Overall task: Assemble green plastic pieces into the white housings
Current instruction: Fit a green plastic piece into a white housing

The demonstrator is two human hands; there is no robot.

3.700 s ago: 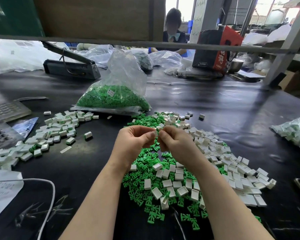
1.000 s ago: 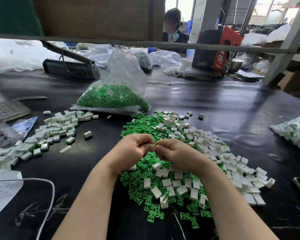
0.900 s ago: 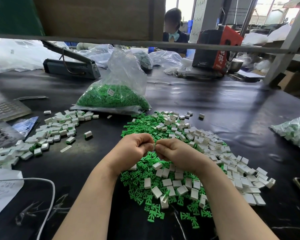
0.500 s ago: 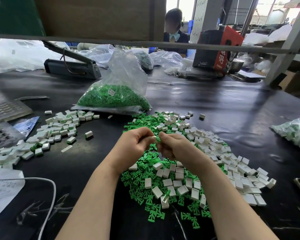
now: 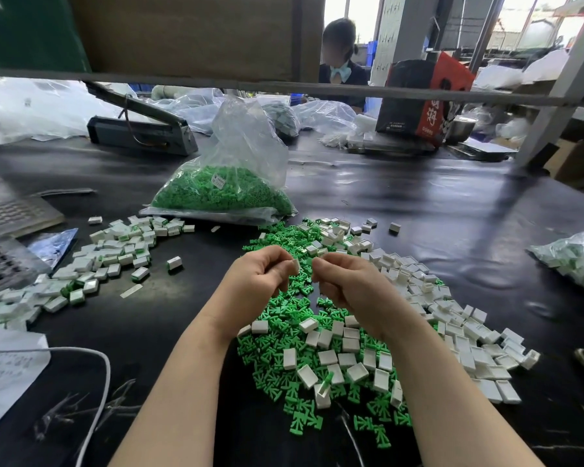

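A person's two hands meet above a heap of parts on a dark worktop (image 5: 418, 210). The left hand (image 5: 257, 281) pinches a small white housing (image 5: 296, 264) between thumb and forefinger, its remaining fingers curled loosely under. The right hand (image 5: 348, 284), just beside it, has thumb and forefinger closed together at their tips as if on a small part; whether that is a green piece cannot be told, since the fingers hide it.

The housing sits at the left fingertips and faces across a narrow gap toward the right fingertips, so the coming push would likely run sideways, hand to hand, with the right hand bringing its part in. The housing's long axis is too small to read.

Below and beyond the hands lie loose green pieces (image 5: 284, 315) mixed with empty white housings (image 5: 452, 332). Well to the left rests a pile of finished housings (image 5: 115, 254) showing green at their ends. A clear bag of green pieces (image 5: 223, 193) stands behind the heap.
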